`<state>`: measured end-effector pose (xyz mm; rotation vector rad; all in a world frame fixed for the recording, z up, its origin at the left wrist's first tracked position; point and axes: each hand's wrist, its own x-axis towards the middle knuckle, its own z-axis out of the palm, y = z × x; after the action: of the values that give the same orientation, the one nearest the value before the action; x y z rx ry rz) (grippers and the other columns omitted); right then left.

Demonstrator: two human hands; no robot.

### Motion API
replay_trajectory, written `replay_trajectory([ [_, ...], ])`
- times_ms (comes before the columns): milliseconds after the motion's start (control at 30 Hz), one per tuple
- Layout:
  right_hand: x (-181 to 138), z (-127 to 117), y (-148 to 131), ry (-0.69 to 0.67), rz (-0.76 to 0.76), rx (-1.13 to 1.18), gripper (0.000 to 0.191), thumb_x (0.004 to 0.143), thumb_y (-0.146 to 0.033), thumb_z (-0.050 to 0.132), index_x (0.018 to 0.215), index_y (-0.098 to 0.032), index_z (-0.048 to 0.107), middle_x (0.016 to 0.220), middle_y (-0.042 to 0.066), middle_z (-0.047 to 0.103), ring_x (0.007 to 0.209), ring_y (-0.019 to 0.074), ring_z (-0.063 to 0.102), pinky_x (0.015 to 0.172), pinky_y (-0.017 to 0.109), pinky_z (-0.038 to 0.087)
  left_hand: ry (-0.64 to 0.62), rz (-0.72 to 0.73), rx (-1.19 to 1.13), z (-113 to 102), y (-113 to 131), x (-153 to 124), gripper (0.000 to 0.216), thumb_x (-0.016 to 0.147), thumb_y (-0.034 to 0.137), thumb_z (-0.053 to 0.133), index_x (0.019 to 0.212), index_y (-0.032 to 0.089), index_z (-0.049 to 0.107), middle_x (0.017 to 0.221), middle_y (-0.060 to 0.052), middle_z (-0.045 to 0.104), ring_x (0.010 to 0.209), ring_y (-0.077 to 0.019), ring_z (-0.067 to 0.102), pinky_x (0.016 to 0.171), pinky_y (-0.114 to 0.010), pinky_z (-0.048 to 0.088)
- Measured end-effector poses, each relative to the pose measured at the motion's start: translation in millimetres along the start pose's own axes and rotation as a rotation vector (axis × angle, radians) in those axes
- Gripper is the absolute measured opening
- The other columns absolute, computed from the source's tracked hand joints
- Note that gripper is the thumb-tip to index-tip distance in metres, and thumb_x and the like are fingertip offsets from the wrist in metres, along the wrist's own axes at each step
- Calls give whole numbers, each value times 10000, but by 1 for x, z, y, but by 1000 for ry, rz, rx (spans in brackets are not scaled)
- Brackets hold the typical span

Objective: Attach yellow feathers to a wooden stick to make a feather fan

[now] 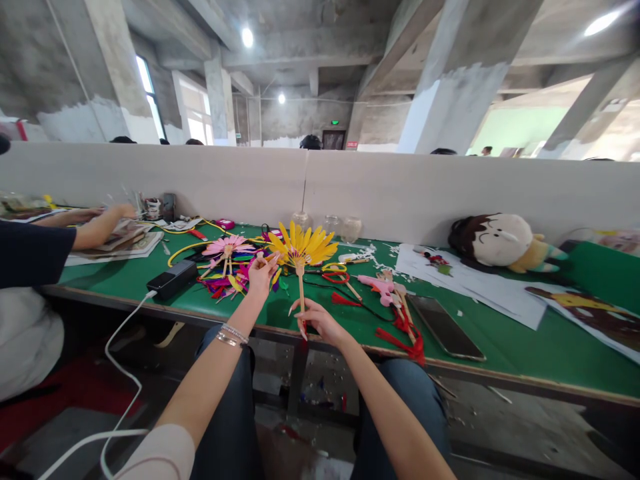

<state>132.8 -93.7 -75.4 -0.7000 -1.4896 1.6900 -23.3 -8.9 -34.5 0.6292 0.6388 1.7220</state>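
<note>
Upright over the table's front edge stands a yellow feather fan (303, 247) with a light wooden handle. My right hand (320, 320) is closed around the lower part of that handle. At the fan's left side, my left hand (263, 272) pinches with its fingertips at the outermost yellow feathers; the exact contact point is too small to make out. Just behind my left hand lies a pink feather fan (229, 247) on a pile of loose coloured feathers (220, 288).
Right of the fan lie red-handled scissors (336, 275), a pink glue gun (380, 288), red tassels (407, 340), a phone (447, 327) and paper sheets (475, 287). A plush doll (495, 241) rests by the partition. Left are a black power bank (173, 280) and a co-worker's arm (100, 230).
</note>
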Motion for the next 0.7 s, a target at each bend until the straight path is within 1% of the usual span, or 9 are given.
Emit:
replay_trajectory([
  [133, 0, 0, 0, -4, -2, 1, 197, 715, -198, 524, 906, -168, 483, 457, -54, 544, 380, 111, 511, 426, 218, 391, -27, 46, 66, 1, 0, -3, 339, 584, 67, 674, 580, 159, 348, 826, -43, 675, 802, -160, 646, 542, -161, 454],
  [200, 0, 0, 0, -3, -1, 1, 199, 715, -204, 525, 906, -170, 482, 457, -55, 544, 379, 111, 511, 427, 219, 392, -5, 132, 132, 2, 0, -6, 312, 579, 101, 696, 671, 170, 405, 802, -30, 663, 795, -154, 643, 566, -172, 459],
  [267, 0, 0, 0, -4, 0, -4, 201, 712, -205, 527, 906, -170, 484, 462, -54, 547, 383, 112, 514, 426, 218, 390, 6, 243, 195, 4, -2, -10, 405, 562, 133, 723, 842, 199, 438, 799, -7, 643, 747, -133, 639, 583, -176, 457],
  [333, 0, 1, 0, -3, 4, -11, 205, 709, -203, 528, 908, -170, 491, 470, -52, 551, 385, 111, 514, 424, 217, 387, -4, 326, 247, 6, -4, -13, 570, 534, 159, 750, 985, 234, 410, 865, -1, 614, 669, -99, 619, 588, -176, 454],
  [400, 0, 1, -1, -3, 7, -18, 207, 704, -200, 529, 906, -171, 498, 466, -53, 545, 380, 109, 510, 420, 217, 383, -4, 364, 292, 6, -6, -15, 666, 505, 177, 769, 1045, 251, 387, 958, -14, 571, 636, -73, 590, 600, -174, 453],
  [467, -1, 1, -2, -3, 8, -19, 205, 700, -199, 528, 902, -173, 503, 460, -56, 538, 378, 108, 506, 421, 219, 383, 14, 399, 319, 6, -8, -16, 687, 495, 189, 776, 1054, 250, 381, 1012, -28, 525, 688, -72, 578, 649, -172, 456],
  [533, -1, 1, -2, -6, 11, -17, 204, 699, -199, 527, 899, -175, 504, 458, -58, 534, 379, 109, 505, 421, 220, 385, 34, 422, 335, 5, -10, -14, 661, 501, 204, 775, 1033, 239, 384, 1017, -33, 496, 750, -78, 568, 691, -171, 455],
  [567, -1, 1, -2, -8, 14, -17, 203, 699, -199, 527, 899, -175, 503, 459, -57, 535, 380, 108, 504, 421, 220, 385, 41, 422, 341, 4, -11, -13, 650, 507, 216, 773, 1025, 235, 381, 1009, -32, 487, 757, -79, 562, 689, -172, 456],
  [700, -1, 0, -1, -11, 12, -20, 203, 706, -189, 516, 908, -172, 499, 467, -53, 548, 382, 104, 506, 427, 213, 384, 31, 355, 354, 2, -15, -6, 681, 529, 246, 759, 1060, 248, 332, 903, 2, 479, 644, -59, 540, 586, -166, 456],
])
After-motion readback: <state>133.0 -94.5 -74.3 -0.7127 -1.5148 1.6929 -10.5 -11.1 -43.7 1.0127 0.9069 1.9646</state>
